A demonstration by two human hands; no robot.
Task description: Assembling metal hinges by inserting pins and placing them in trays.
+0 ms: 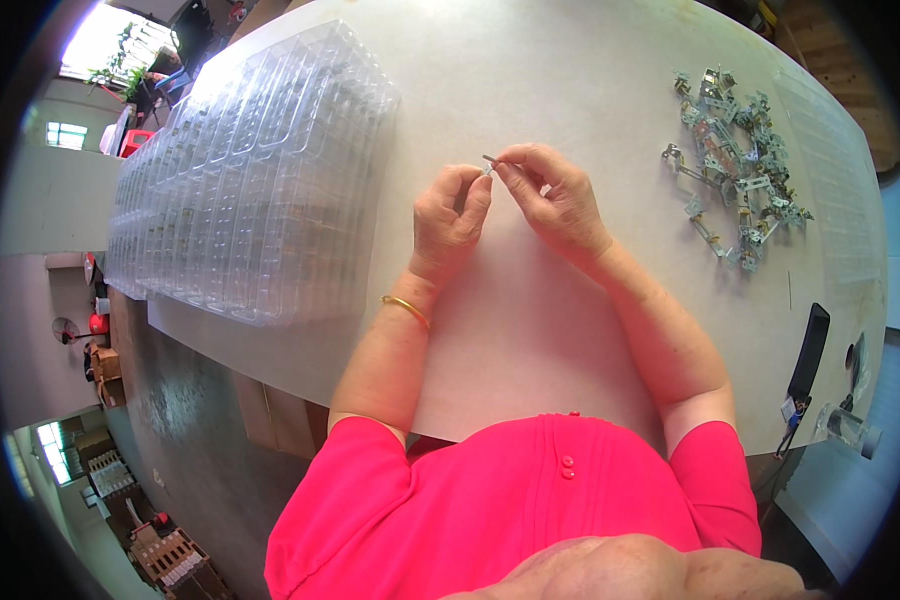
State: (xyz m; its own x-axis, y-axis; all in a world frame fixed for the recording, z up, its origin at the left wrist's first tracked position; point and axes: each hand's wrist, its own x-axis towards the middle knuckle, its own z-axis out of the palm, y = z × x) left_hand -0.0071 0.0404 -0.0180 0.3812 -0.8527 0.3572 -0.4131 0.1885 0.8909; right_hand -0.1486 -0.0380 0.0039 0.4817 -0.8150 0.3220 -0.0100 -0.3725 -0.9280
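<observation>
Above the middle of the table, my two hands meet fingertip to fingertip. My left hand [446, 222], with a gold bangle on its wrist, is closed in a pinch on a small silvery metal part [487, 170]. Between the thumb and forefinger of my right hand [555, 200] is a short, thin, dark piece [489, 158], its end sticking out just above that part. Whether the two pieces touch is too small to tell. Off to the right lies a loose heap of small metal bracket-like parts [755, 180], some linked in chains.
Stacked clear plastic trays [270, 180] fill the table's left side. More clear trays [835, 170] lie beyond the metal heap. A black phone-like object [808, 350] and a clear container [850, 430] are near the right edge of the pale table [530, 340].
</observation>
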